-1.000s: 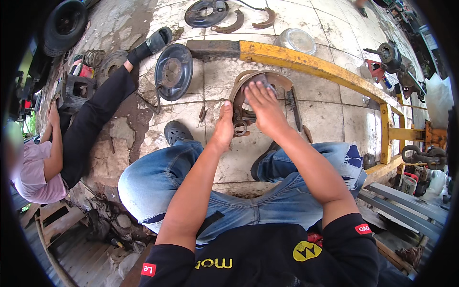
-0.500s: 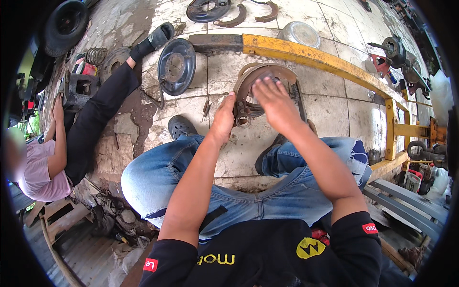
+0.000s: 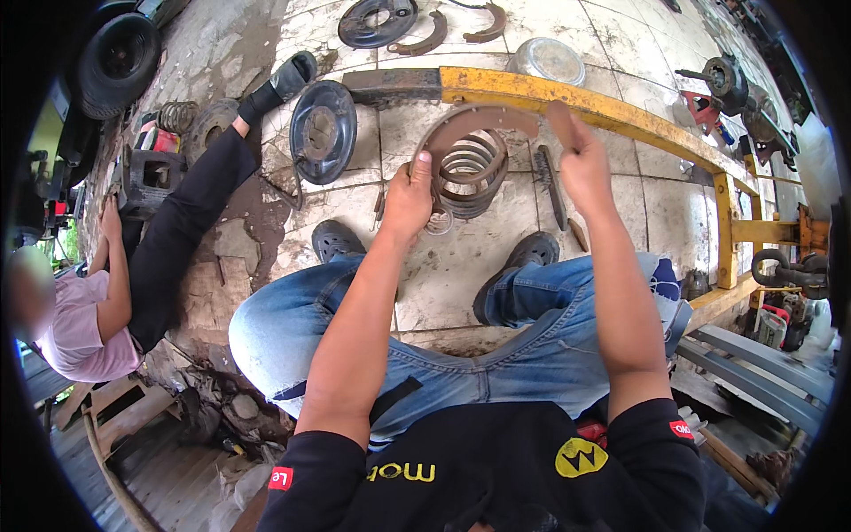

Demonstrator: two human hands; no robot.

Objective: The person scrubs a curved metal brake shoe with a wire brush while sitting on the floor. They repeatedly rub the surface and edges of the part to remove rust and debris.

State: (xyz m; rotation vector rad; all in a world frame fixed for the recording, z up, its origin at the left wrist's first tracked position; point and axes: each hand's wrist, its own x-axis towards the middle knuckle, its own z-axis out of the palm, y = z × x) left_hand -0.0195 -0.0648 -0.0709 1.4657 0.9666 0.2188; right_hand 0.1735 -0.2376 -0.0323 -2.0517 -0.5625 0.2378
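My left hand (image 3: 410,199) is closed round the lower left end of a curved brown brake shoe (image 3: 441,133), thumb on its face. The shoe arches above a rusty coil spring (image 3: 479,188) standing on the tiles. My right hand (image 3: 587,176) is raised just right of the shoe's far end, apart from it. Between its fingers is a thin flat brown piece (image 3: 560,126), perhaps sandpaper. A dark wire brush (image 3: 550,188) lies on the floor between the spring and my right hand.
A yellow steel frame (image 3: 585,102) crosses beyond my hands and runs down the right. Black backing plates (image 3: 323,133), loose brake shoes (image 3: 424,35) and a round metal pan (image 3: 547,62) lie around. At left sits another person (image 3: 89,310), one leg stretched out.
My right hand has lifted off the brake shoe and moved right, showing the flat brown piece. The shoe has shifted slightly up and left, uncovering more of the coil spring and the brush.
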